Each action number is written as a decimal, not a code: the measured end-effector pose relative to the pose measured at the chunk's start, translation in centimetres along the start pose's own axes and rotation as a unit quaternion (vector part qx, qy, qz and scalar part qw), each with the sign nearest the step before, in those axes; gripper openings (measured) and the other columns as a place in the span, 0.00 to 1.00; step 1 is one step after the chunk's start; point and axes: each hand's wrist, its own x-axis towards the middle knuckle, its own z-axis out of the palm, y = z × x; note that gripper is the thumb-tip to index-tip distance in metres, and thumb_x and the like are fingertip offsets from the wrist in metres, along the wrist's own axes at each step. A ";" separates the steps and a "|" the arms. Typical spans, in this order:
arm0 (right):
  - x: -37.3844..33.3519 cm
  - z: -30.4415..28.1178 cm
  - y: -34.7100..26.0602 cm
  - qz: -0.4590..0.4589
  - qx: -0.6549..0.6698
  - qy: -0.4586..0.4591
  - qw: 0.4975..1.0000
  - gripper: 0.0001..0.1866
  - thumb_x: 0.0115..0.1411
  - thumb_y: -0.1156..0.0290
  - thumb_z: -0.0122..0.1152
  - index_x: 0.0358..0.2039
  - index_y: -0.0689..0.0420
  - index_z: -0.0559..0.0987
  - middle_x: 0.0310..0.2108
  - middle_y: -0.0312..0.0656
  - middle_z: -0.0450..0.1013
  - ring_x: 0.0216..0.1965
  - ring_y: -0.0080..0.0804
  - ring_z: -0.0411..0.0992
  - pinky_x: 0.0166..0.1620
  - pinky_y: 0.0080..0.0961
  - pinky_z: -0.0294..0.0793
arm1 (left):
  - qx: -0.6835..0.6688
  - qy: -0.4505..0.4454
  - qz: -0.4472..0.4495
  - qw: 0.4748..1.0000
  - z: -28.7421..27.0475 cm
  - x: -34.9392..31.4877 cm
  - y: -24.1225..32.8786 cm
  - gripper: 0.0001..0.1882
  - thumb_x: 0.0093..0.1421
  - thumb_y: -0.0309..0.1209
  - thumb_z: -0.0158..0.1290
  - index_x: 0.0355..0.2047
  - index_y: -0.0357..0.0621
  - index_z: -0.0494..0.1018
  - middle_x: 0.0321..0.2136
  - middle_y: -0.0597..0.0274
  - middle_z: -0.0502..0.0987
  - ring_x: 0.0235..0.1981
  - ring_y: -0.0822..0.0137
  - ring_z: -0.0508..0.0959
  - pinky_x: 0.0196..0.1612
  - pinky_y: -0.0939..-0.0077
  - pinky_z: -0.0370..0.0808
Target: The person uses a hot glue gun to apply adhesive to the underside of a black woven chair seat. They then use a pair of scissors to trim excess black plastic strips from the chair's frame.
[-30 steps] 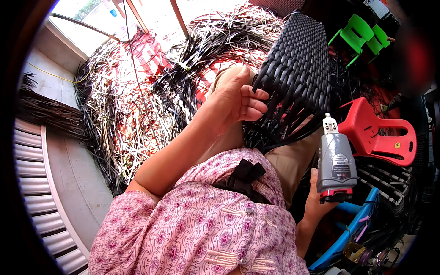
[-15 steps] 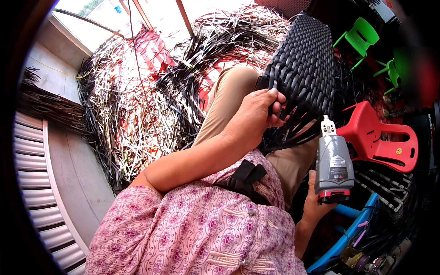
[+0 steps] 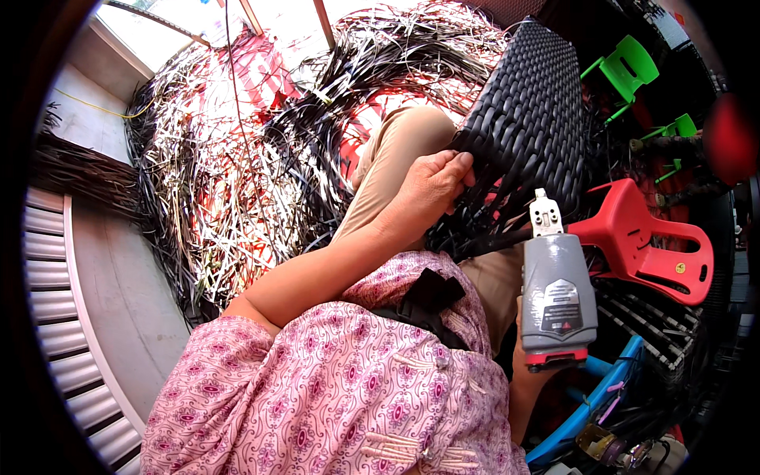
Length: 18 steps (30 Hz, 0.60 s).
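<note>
A great heap of black, white and red plastic strips (image 3: 237, 174) is lying across the floor ahead of the person's knee. Right of it, a black woven panel (image 3: 530, 119) is leaning over the lap, its loose strand ends hanging down at its lower edge. A red plastic stool (image 3: 641, 245) is sitting just beyond, with green chairs (image 3: 629, 67) further back. The right hand (image 3: 526, 380) is gripping a grey staple gun (image 3: 556, 297) from below, nose pointing up near the strands; a dark rectangular label with a red mark is showing on its body. The left hand (image 3: 431, 190) is closing its grip on the panel's loose strands.
</note>
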 end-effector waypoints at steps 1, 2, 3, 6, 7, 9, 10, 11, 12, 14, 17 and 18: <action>0.5 0.0 -0.1 0.014 0.073 -0.003 0.997 0.34 0.52 0.64 0.72 0.53 0.69 0.68 0.48 0.50 0.73 0.46 0.43 0.73 0.51 0.37 0.70 | -0.008 -0.006 -0.002 1.000 -0.1 0.2 -0.2 0.18 0.70 0.42 0.47 0.27 0.44 0.71 0.15 0.74 0.64 0.16 0.80 0.63 0.21 0.86 0.63; 1.3 0.3 -0.5 0.008 0.104 0.019 0.994 0.32 0.51 0.58 0.70 0.49 0.68 0.72 0.41 0.50 0.76 0.39 0.44 0.77 0.44 0.36 0.75 | -0.016 -0.012 -0.003 1.000 -0.2 0.4 -0.4 0.18 0.70 0.42 0.47 0.26 0.44 0.71 0.15 0.74 0.64 0.16 0.80 0.63 0.21 0.86 0.62; 2.2 0.3 -1.4 -0.020 0.088 0.019 0.996 0.32 0.50 0.58 0.71 0.49 0.67 0.73 0.38 0.50 0.76 0.36 0.45 0.77 0.41 0.36 0.76 | -0.024 -0.017 -0.005 1.000 -0.3 0.4 -0.5 0.18 0.70 0.42 0.47 0.26 0.44 0.72 0.15 0.74 0.65 0.15 0.80 0.64 0.21 0.86 0.62; 5.9 0.4 -4.9 -0.089 0.084 0.016 0.992 0.33 0.48 0.59 0.71 0.50 0.67 0.74 0.31 0.50 0.76 0.29 0.47 0.77 0.34 0.37 0.76 | -0.010 0.021 -0.004 1.000 -0.1 0.3 0.0 0.21 0.66 0.43 0.50 0.21 0.42 0.73 0.13 0.73 0.65 0.14 0.80 0.64 0.18 0.82 0.62; 6.5 0.6 -5.7 -0.098 0.110 0.012 0.989 0.33 0.48 0.60 0.71 0.50 0.67 0.73 0.30 0.49 0.76 0.28 0.47 0.76 0.33 0.37 0.75 | -0.007 0.018 0.003 1.000 -0.2 0.6 -0.2 0.21 0.66 0.43 0.51 0.20 0.42 0.73 0.12 0.73 0.65 0.15 0.80 0.64 0.18 0.83 0.62; 6.3 0.8 -6.1 -0.046 0.096 -0.041 0.993 0.29 0.48 0.66 0.69 0.50 0.66 0.74 0.40 0.54 0.77 0.38 0.52 0.78 0.42 0.38 0.76 | 0.001 0.012 0.015 1.000 -0.7 1.7 -1.7 0.21 0.65 0.43 0.52 0.19 0.42 0.74 0.11 0.72 0.66 0.15 0.81 0.66 0.19 0.83 0.62; 6.6 1.1 -6.4 -0.055 0.089 -0.040 0.994 0.30 0.49 0.65 0.69 0.51 0.66 0.74 0.41 0.54 0.77 0.39 0.53 0.78 0.42 0.39 0.76 | -0.030 0.017 0.037 0.999 -0.6 2.3 -2.7 0.22 0.65 0.42 0.52 0.19 0.39 0.74 0.11 0.70 0.67 0.15 0.80 0.66 0.19 0.80 0.63; 6.8 1.5 -6.5 -0.062 0.082 -0.039 0.994 0.30 0.49 0.65 0.69 0.51 0.66 0.74 0.42 0.54 0.77 0.39 0.53 0.78 0.43 0.40 0.76 | -0.058 0.021 0.059 0.996 -0.5 2.7 -3.4 0.23 0.65 0.42 0.52 0.19 0.37 0.74 0.10 0.68 0.68 0.15 0.79 0.65 0.19 0.77 0.64; 7.0 1.7 -6.7 -0.064 0.069 -0.042 0.995 0.30 0.49 0.65 0.68 0.51 0.66 0.74 0.42 0.54 0.77 0.39 0.53 0.78 0.43 0.40 0.75 | -0.045 0.024 0.087 0.995 -0.6 3.0 -4.0 0.23 0.65 0.41 0.52 0.20 0.35 0.74 0.11 0.66 0.68 0.15 0.78 0.65 0.20 0.75 0.65; 7.3 1.9 -6.8 -0.065 0.043 -0.047 0.996 0.30 0.50 0.64 0.68 0.51 0.66 0.73 0.43 0.54 0.77 0.39 0.53 0.77 0.43 0.40 0.75 | -0.024 0.023 0.102 0.994 -0.7 3.3 -4.2 0.23 0.65 0.41 0.51 0.21 0.32 0.74 0.11 0.63 0.69 0.16 0.77 0.65 0.21 0.71 0.66; 7.3 2.2 -7.1 -0.062 0.025 -0.054 0.996 0.30 0.51 0.62 0.67 0.52 0.65 0.73 0.43 0.53 0.77 0.40 0.53 0.77 0.44 0.40 0.75 | -0.012 0.017 0.103 0.994 -0.8 3.1 -4.1 0.23 0.65 0.40 0.51 0.22 0.30 0.74 0.12 0.59 0.70 0.17 0.76 0.65 0.23 0.70 0.68; 7.3 2.3 -7.1 -0.058 0.018 -0.054 0.997 0.31 0.51 0.61 0.67 0.52 0.65 0.73 0.43 0.54 0.76 0.40 0.54 0.77 0.44 0.40 0.75 | -0.010 0.016 0.112 0.994 -0.8 3.1 -3.9 0.23 0.65 0.40 0.51 0.22 0.29 0.75 0.12 0.58 0.71 0.17 0.76 0.66 0.23 0.70 0.68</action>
